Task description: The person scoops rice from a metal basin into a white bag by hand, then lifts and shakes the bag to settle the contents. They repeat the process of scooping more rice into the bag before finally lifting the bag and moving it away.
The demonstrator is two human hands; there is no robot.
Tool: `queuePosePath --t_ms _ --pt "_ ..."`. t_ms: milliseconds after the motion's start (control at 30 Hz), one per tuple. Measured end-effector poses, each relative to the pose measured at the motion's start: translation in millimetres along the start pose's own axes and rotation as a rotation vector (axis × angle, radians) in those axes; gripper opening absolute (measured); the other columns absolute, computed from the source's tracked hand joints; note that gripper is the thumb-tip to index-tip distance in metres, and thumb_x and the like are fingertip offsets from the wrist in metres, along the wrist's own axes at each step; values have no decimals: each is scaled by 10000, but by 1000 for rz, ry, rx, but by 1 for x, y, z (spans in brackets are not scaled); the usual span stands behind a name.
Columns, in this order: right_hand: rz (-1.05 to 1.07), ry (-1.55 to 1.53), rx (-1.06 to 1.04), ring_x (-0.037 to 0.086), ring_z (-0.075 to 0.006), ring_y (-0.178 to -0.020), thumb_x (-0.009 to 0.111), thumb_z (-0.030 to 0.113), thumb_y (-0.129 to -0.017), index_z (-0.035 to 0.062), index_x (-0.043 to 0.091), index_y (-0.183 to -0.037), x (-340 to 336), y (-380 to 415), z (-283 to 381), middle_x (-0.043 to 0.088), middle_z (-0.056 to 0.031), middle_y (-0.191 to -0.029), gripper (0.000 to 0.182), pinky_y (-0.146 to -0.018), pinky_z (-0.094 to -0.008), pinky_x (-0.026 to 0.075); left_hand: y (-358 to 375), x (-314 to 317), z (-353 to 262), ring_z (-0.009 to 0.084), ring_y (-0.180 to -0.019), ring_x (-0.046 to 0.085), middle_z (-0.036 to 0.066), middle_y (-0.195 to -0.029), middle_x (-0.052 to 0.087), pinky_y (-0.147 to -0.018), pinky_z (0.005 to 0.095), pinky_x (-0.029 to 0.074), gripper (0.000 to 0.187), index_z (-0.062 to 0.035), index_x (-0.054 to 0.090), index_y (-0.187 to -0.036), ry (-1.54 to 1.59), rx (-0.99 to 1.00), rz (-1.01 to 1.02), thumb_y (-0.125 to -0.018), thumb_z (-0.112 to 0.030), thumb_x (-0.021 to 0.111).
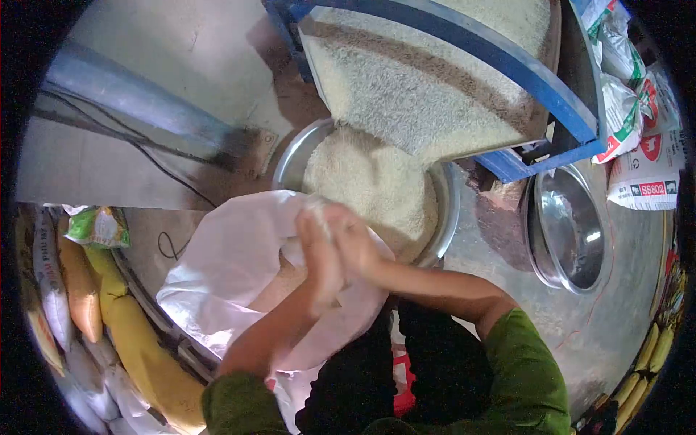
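Note:
My left hand (317,250) and my right hand (354,243) meet above the mouth of a large white sack (217,239). Both are smeared by motion, and the fingers of one overlap the other. Whether anything is pinched between them does not show clearly. Inside the sack, tan grain (279,286) shows through the opening. Just beyond my hands stands a wide metal basin (451,210), heaped with pale rice (377,185). Over it leans the sloping chute of a blue-framed machine (464,29), covered in rice (413,87) that reaches down to the basin.
Metal bowls (573,228) rest on the floor to the right. Printed sacks (638,163) are stacked behind them. Yellow and white filled bags (141,341) line the left side. A blue post (138,94) and a black cable (156,156) lie at upper left.

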State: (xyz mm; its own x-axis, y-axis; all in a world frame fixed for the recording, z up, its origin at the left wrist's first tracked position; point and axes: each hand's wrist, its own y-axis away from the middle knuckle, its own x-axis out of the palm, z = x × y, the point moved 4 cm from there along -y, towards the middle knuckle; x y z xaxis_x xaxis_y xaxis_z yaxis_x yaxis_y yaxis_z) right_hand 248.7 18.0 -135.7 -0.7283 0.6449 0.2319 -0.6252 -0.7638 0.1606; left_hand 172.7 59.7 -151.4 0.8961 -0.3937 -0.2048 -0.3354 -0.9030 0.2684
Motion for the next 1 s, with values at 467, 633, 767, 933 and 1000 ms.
queuePosePath --t_ms 467,633,767,933,1000 --pt "47 846 71 508 -303 -891 497 171 -729 -17 560 -859 -116 -48 -38 529 -212 -930 236 -795 -349 387 24 -15 -34 201 -1067 380 108 -1130 422 -898 274 278 334 -40 411 -1128 -206 8 477 -799 -86 439" --pt "166 1142 215 465 -368 -927 438 216 -760 -40 476 -996 -146 -57 -85 463 -279 -995 350 -811 -404 362 -52 113 59 205 -1010 421 137 -1075 460 -842 271 324 340 -29 433 -1107 -387 -107 187 -794 -162 451" --pt "-295 644 68 512 -303 -801 414 203 -794 -22 521 -833 -148 -51 -143 533 -196 -847 253 -714 -368 388 -55 145 113 297 -1146 294 212 -1189 364 -954 332 207 402 -3 371 -1164 -925 -191 -222 -830 -228 360" --pt "-248 -52 339 429 -133 -603 432 270 -804 -14 514 -754 -138 -53 -158 488 -44 -646 300 -596 -282 383 -71 134 153 353 -1100 338 251 -1144 393 -916 370 255 418 58 392 -1114 -205 -66 -197 -841 -244 298" --pt "-265 77 290 424 -132 -619 416 271 -812 -23 514 -760 -113 -51 -121 488 -42 -664 314 -602 -266 377 -86 129 192 275 -1069 389 165 -1165 418 -905 326 278 436 33 424 -1110 -134 -119 -141 -855 -298 298"
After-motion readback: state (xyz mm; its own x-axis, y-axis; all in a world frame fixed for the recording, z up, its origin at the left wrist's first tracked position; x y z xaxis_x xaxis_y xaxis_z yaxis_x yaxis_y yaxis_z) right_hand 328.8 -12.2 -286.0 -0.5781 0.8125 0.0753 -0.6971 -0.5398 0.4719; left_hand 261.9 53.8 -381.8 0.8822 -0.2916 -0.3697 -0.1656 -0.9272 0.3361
